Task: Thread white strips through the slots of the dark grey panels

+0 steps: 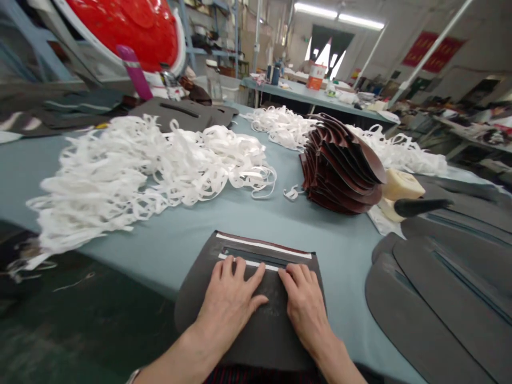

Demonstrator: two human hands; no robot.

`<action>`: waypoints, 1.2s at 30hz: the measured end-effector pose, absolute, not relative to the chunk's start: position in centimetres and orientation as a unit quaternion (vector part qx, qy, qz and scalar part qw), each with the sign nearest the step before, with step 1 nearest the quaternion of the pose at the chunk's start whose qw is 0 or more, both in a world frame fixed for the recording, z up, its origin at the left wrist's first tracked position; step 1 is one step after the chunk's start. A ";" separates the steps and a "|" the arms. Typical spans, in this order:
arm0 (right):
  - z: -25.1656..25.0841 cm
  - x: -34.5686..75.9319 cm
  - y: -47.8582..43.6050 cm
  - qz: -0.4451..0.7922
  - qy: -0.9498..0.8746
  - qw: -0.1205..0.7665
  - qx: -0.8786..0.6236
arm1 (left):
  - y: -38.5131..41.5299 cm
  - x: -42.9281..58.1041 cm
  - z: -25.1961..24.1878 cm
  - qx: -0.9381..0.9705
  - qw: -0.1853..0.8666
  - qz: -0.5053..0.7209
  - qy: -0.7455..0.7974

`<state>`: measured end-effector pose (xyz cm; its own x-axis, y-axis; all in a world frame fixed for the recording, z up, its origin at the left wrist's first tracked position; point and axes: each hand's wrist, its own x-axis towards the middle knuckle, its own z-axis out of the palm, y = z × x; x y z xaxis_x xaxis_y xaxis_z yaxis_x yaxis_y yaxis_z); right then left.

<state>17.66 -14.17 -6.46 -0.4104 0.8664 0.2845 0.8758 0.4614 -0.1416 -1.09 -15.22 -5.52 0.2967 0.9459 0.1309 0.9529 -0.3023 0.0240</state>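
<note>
A dark grey, round-cornered leather-like panel lies on the table in front of me, with a narrow slot near its far edge. One white strip runs along that far edge, where a thin brown border shows. A second white strip lies just below the slot. My left hand rests palm down on the panel, fingers apart, fingertips on the lower strip. My right hand lies flat-fingered on the panel at that strip's right end, partly covering it. Its thumb is hard to see.
Tangled white strips heap at the left, more behind. A stack of brown curved pieces stands beyond the panel. Grey slotted panels overlap at right, near a cream-coloured block and a dark handle-like tool. The table's edge is at left.
</note>
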 end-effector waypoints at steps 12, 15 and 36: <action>-7.3 13.9 -12.2 0.091 -0.851 0.276 -0.437 | -11.9 -9.8 -5.9 -0.638 -0.123 -0.257 -0.715; -7.7 14.2 -12.0 0.086 -0.843 0.283 -0.450 | -10.9 -11.1 -4.0 -0.618 -0.256 -0.271 -0.692; -7.6 4.9 -7.2 0.056 -0.836 0.194 -0.510 | -10.8 -12.3 -6.7 -0.693 -0.082 -0.303 -0.649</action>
